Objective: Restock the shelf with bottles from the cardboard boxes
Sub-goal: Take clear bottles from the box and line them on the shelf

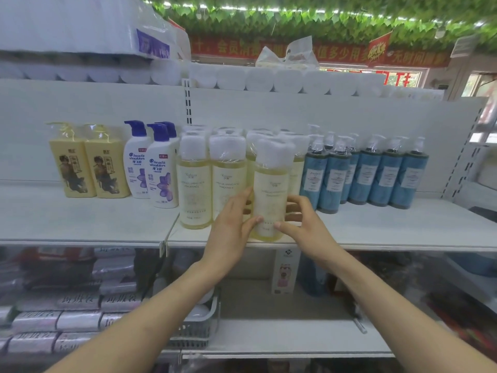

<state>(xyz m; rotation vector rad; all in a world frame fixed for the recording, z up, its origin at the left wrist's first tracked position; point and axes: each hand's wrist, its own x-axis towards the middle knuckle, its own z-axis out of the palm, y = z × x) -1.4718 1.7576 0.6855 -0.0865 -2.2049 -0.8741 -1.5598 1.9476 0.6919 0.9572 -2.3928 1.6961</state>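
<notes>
The left hand (233, 228) and right hand (307, 228) clasp one bottle (270, 184) from either side, fingers curled round its lower half. It is upright at the front edge of the shelf (80, 220), just ahead of matching bottles (195, 181). It has pale yellow liquid, a cream label and a white cap under clear film.

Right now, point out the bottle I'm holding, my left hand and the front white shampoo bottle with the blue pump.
held bottle (270, 188), head view, on its pale label.
left hand (231, 232), head view, back of the hand.
white shampoo bottle (162, 172), head view, on its front label.
</notes>
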